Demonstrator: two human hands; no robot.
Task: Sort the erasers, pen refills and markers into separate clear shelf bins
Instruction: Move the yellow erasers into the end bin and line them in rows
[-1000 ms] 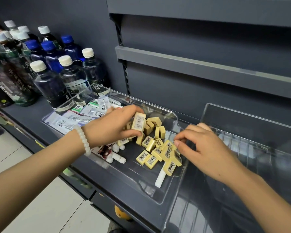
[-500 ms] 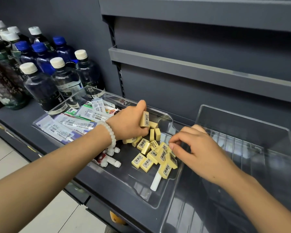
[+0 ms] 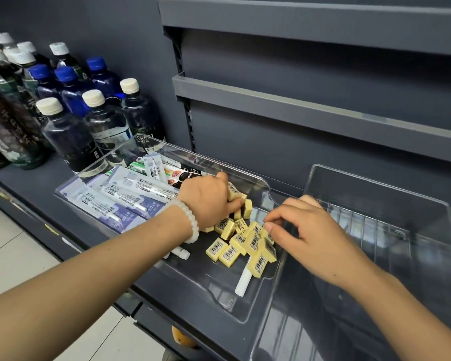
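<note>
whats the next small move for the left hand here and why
Probably carry the erasers gripped in the left hand across into the clear bin on the right. That bin looks empty, while the left bin mixes the eraser pile with pen refill packs.

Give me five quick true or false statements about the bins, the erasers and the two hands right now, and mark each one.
1. The left hand grips yellow erasers. True.
2. The right-side clear bin is full of erasers. False: none show in it.
3. Packaged pen refills lie in the same bin as the erasers. True.
4. The bottles stand right of the bins. False: they stand left.
5. The right hand lifts a marker. False: the marker lies in the bin, partly under an eraser.
</note>
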